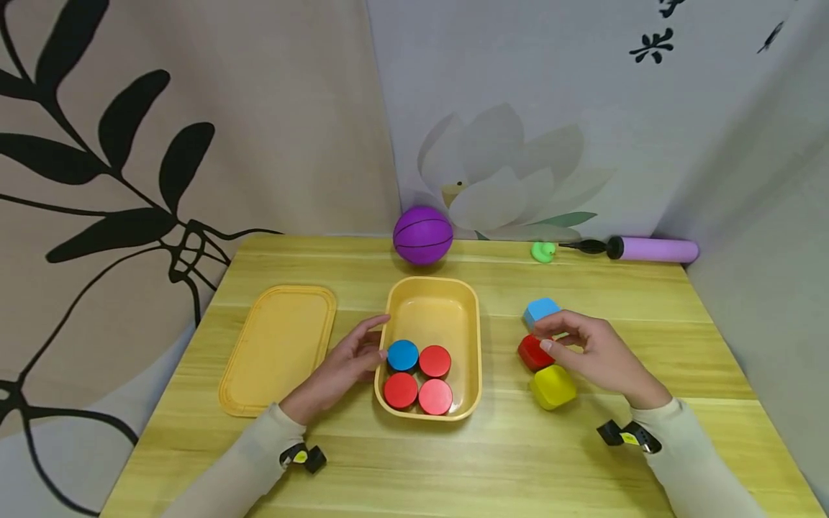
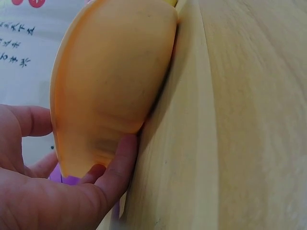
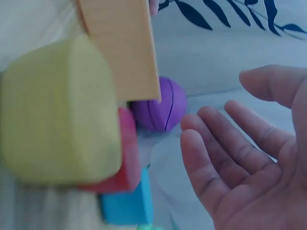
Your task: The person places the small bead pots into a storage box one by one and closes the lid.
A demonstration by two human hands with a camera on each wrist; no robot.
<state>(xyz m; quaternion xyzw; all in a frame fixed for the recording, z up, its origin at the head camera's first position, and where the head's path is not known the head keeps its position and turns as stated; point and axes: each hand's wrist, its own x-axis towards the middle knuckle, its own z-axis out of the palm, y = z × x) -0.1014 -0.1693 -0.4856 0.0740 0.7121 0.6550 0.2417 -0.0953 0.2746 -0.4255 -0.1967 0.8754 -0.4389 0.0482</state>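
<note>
A yellow plastic box (image 1: 435,309) holds a blue round piece (image 1: 403,355) and three red round pieces (image 1: 435,362), grouped at its near end. My left hand (image 1: 343,367) touches the box's left wall; in the left wrist view the thumb is at the rim and the other fingers rest against the outside. Above a red block (image 1: 532,355) hovers my right hand (image 1: 592,352), fingers loosely bent. Its palm is bare in the right wrist view. Behind the red block lies a blue block (image 1: 540,310), and in front of it a yellow rounded block (image 3: 60,115).
A flat yellow lid (image 1: 278,349) lies left of the box. Along the back edge are a purple ball (image 1: 423,236), a small green duck (image 1: 542,252) and a purple hand pump (image 1: 657,250). A patterned cloth hangs behind the wooden table (image 1: 414,467).
</note>
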